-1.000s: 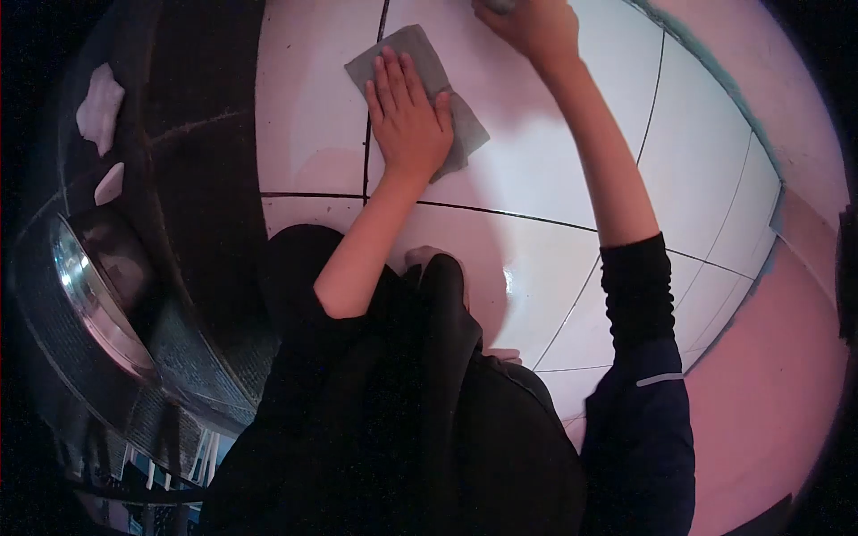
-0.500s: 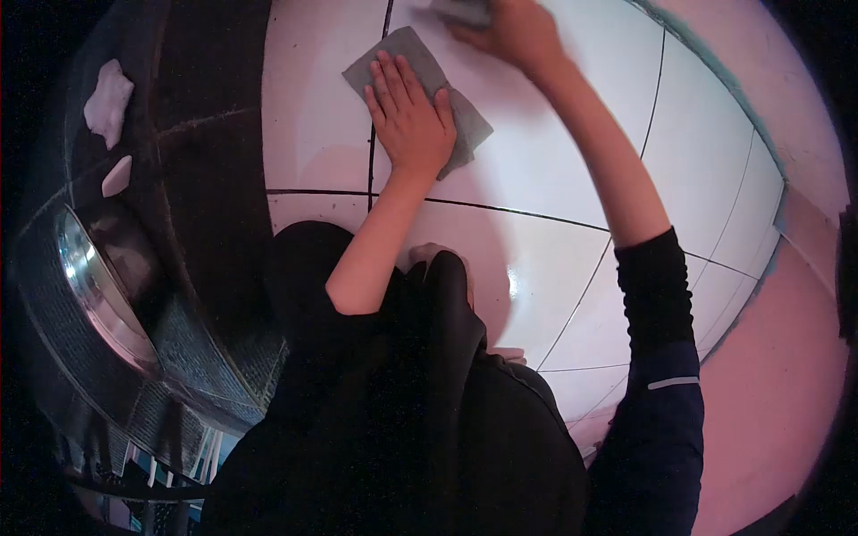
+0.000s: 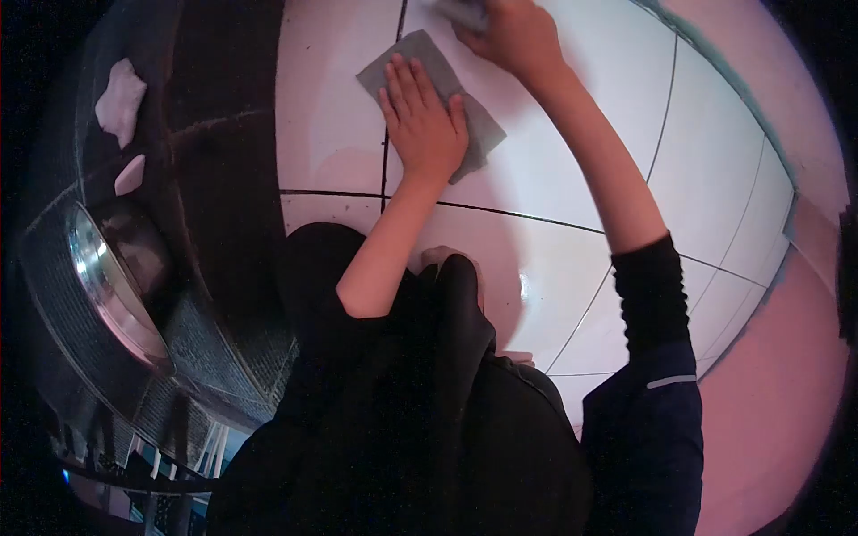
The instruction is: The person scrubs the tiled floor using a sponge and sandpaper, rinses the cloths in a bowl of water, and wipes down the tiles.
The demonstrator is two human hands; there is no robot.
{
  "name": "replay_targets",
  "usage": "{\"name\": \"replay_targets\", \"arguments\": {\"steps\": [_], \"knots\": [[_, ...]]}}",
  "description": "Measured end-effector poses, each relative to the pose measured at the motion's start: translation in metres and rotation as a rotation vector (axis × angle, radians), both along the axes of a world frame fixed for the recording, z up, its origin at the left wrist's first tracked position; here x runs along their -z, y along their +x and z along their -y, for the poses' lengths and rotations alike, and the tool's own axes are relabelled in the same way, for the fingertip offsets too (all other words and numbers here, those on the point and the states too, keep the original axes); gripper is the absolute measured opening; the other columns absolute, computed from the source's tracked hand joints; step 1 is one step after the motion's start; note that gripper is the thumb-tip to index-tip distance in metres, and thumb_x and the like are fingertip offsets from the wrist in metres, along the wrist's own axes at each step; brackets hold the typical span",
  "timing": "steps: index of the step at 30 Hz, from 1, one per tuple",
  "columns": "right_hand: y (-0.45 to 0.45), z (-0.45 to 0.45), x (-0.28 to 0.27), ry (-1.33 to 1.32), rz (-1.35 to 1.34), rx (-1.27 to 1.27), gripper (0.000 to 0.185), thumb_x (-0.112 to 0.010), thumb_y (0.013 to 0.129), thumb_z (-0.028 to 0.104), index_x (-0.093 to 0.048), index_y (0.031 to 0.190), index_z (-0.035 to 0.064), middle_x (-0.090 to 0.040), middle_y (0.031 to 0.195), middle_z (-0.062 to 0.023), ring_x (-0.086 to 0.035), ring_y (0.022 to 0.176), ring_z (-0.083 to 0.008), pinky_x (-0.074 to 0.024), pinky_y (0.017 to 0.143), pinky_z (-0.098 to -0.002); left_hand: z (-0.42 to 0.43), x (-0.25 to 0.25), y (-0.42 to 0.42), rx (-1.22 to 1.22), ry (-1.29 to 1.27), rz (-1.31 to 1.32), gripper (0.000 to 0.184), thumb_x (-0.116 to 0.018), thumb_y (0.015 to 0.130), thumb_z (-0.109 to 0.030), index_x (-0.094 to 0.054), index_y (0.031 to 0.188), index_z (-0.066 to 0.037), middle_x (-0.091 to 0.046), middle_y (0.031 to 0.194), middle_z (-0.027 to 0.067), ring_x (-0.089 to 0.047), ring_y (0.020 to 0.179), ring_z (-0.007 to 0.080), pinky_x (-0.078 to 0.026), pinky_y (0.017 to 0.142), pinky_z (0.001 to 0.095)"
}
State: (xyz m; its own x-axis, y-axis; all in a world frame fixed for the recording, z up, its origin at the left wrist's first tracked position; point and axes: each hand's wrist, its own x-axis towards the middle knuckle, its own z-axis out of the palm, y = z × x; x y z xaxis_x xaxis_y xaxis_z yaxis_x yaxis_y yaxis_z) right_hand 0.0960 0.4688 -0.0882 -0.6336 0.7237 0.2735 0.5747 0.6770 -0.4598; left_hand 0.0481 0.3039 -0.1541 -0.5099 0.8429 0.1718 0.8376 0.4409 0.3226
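Head view: looking down past black clothing onto a white-tiled floor (image 3: 536, 183) with dark grout lines. Pressing the left hand (image 3: 422, 125) flat on a grey cloth (image 3: 481, 134), fingers laid out straight and curled round nothing, so an unclosed grip on that side. Finding the cloth slantwise beneath that palm, spread over a grout line, with corners showing beyond the fingers. Gripping a grey object (image 3: 460, 12) in the right hand (image 3: 518, 40) near the top edge, apart from the cloth; too blurred to tell what exactly.

Judged as a step, apparently working at floor level with both hands at once, leaning on the cloth with the left. For any further move, probably calling for a firm hold on the grey object, and for steady flat pressure or a pinched corner to shift the cloth.

Off to the left, on dark tiles (image 3: 223, 71), seeing a shiny metal bowl (image 3: 125, 308), a crumpled white piece (image 3: 121, 103) and, between these, a small pale piece (image 3: 130, 176). Making out no brand, label or readable writing; only a plain pale stripe (image 3: 671, 381) on the right sleeve.
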Motion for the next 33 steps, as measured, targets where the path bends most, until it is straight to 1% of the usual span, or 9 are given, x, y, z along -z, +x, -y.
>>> {"name": "replay_targets", "arguments": {"steps": [2, 4, 8, 11, 18, 21, 24, 29, 33], "knots": [[0.012, 0.005, 0.000, -0.119, 0.047, -0.157, 0.034, -0.075, 0.070, 0.022, -0.059, 0.099, 0.0153, -0.059, 0.091, -0.0119, -0.064, 0.080, -0.0345, -0.0528, 0.068, -0.0443, 0.000, -0.001, 0.001, 0.006, 0.019, 0.027, 0.067, -0.042, 0.095, -0.036, -0.028, 0.142, 0.010, -0.022, 0.152, 0.0267, -0.019, 0.142, 0.0393, -0.014, 0.114, 0.0508], [0.012, -0.013, -0.004, -0.126, 0.066, -0.155, 0.033, -0.074, 0.070, 0.023, -0.059, 0.099, 0.0154, -0.059, 0.091, -0.0120, -0.064, 0.081, -0.0343, -0.0527, 0.068, -0.0445, -0.001, -0.001, 0.003, 0.001, 0.008, 0.014, 0.067, -0.042, 0.095, -0.036, -0.027, 0.142, 0.010, -0.022, 0.152, 0.0268, -0.019, 0.142, 0.0396, -0.015, 0.114, 0.0512], [0.001, -0.016, 0.001, -0.029, -0.043, 0.072, 0.033, -0.074, 0.071, 0.025, -0.060, 0.100, 0.0151, -0.060, 0.091, -0.0121, -0.064, 0.080, -0.0338, -0.0529, 0.067, -0.0446, -0.001, 0.000, 0.003, 0.010, 0.024, 0.023, 0.068, -0.043, 0.095, -0.035, -0.026, 0.142, 0.010, -0.021, 0.152, 0.0272, -0.020, 0.141, 0.0407, -0.015, 0.114, 0.0518], [0.005, 0.014, -0.002, -0.101, 0.069, -0.196, 0.033, -0.074, 0.072, 0.025, -0.060, 0.100, 0.0151, -0.060, 0.092, -0.0122, -0.063, 0.079, -0.0339, -0.0532, 0.067, -0.0441, -0.002, 0.000, 0.002, -0.006, 0.015, 0.030, 0.068, -0.043, 0.094, -0.034, -0.026, 0.142, 0.011, -0.021, 0.152, 0.0277, -0.019, 0.142, 0.0404, -0.014, 0.114, 0.0514], [-0.022, -0.021, 0.008, 0.038, -0.069, -0.052, 0.036, -0.075, 0.071, 0.023, -0.059, 0.101, 0.0151, -0.058, 0.092, -0.0118, -0.063, 0.075, -0.0328, -0.0533, 0.063, -0.0420, -0.001, -0.003, 0.003, 0.012, 0.024, 0.047, 0.067, -0.044, 0.094, -0.034, -0.028, 0.141, 0.011, -0.022, 0.150, 0.0297, -0.022, 0.140, 0.0426, -0.016, 0.113, 0.0531], [-0.011, -0.010, 0.004, 0.001, 0.041, -0.252, 0.036, -0.074, 0.070, 0.022, -0.058, 0.101, 0.0151, -0.058, 0.091, -0.0117, -0.063, 0.076, -0.0330, -0.0533, 0.064, -0.0423, -0.001, -0.001, 0.002, 0.011, 0.057, 0.040, 0.067, -0.043, 0.094, -0.034, -0.029, 0.140, 0.012, -0.022, 0.150, 0.0299, -0.022, 0.140, 0.0432, -0.017, 0.113, 0.0533], [-0.009, -0.020, 0.004, 0.007, -0.003, -0.299, 0.035, -0.074, 0.070, 0.022, -0.058, 0.101, 0.0152, -0.058, 0.091, -0.0117, -0.063, 0.076, -0.0331, -0.0532, 0.065, -0.0426, -0.002, -0.001, 0.003, -0.004, 0.027, 0.024, 0.067, -0.042, 0.094, -0.035, -0.029, 0.140, 0.013, -0.023, 0.150, 0.0298, -0.022, 0.140, 0.0430, -0.017, 0.113, 0.0534], [-0.029, -0.025, 0.003, 0.021, 0.013, -0.123, 0.037, -0.075, 0.070, 0.021, -0.058, 0.103, 0.0163, -0.058, 0.093, -0.0121, -0.063, 0.075, -0.0339, -0.0531, 0.063, -0.0425, 0.000, -0.003, 0.003, 0.013, 0.024, 0.022, 0.067, -0.042, 0.095, -0.035, -0.029, 0.140, 0.012, -0.023, 0.150, 0.0298, -0.022, 0.140, 0.0429, -0.017, 0.113, 0.0535], [-0.011, 0.005, 0.002, -0.059, 0.054, -0.220, 0.038, -0.075, 0.070, 0.023, -0.058, 0.103, 0.0168, -0.057, 0.091, -0.0114, -0.063, 0.073, -0.0324, -0.0530, 0.059, -0.0423, -0.002, -0.003, 0.002, -0.005, 0.001, 0.045, 0.069, -0.043, 0.093, -0.034, -0.027, 0.141, 0.013, -0.020, 0.151, 0.0290, -0.019, 0.142, 0.0403, -0.013, 0.115, 0.0513]]}}
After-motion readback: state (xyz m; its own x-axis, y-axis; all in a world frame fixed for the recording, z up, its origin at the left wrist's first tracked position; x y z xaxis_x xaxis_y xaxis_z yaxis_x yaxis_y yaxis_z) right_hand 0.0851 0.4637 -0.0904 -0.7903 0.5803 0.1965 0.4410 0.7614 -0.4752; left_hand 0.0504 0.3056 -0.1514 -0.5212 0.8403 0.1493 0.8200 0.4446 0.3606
